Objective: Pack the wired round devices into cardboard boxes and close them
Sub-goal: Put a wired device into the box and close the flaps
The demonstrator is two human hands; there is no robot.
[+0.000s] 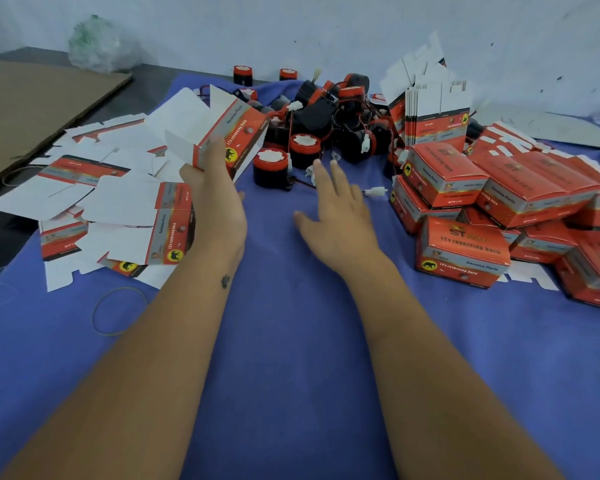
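Under both hands lies a blue cloth sheet (291,341), matt and soft-looking, with slight wrinkles. The left hand (215,199) holds a red-and-white printed cardboard box (222,129), its outer print faintly glossy, its inner flaps plain matt white. Left of that hand lie flat unfolded cardboard blanks (118,202) of the same finish. Just beyond the right hand (336,209) sits a pile of black-and-red round plastic devices (271,168), smooth, with thin red wires and white plastic plugs (374,192). Far left lies brown, dull corrugated cardboard (32,112).
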